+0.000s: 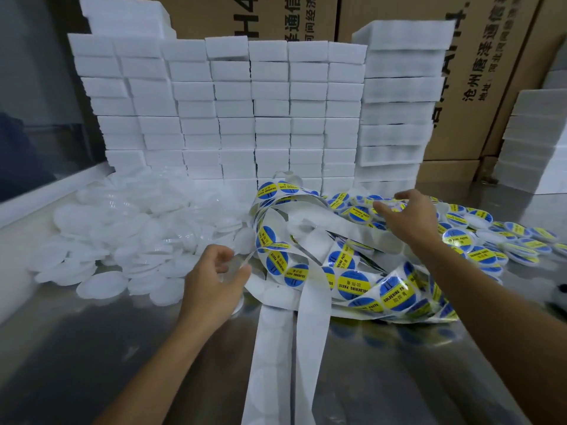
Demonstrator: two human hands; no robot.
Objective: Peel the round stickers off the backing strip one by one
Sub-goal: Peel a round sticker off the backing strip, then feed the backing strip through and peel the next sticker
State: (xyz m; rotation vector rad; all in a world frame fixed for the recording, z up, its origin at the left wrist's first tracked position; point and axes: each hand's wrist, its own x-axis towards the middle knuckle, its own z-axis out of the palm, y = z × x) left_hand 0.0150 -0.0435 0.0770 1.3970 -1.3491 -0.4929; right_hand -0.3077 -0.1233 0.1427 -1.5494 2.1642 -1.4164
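A long white backing strip (310, 305) lies tangled in the middle of the steel table, and its bare end hangs over the front edge. Round blue and yellow "soldering paste" stickers (395, 294) still sit on its coiled loops. My left hand (214, 280) holds a clear round lid (236, 265) between curled fingers and thumb, just left of the strip. My right hand (408, 217) reaches over the pile of stickered lids (484, 240) at the right, with its fingertips on a lid there.
A heap of plain white round lids (122, 234) covers the table's left side. Stacked white foam boxes (233, 111) form a wall behind, with cardboard cartons (478, 87) further back. A dark object (561, 299) shows at the right edge. Bare steel tabletop (92, 348) lies near me.
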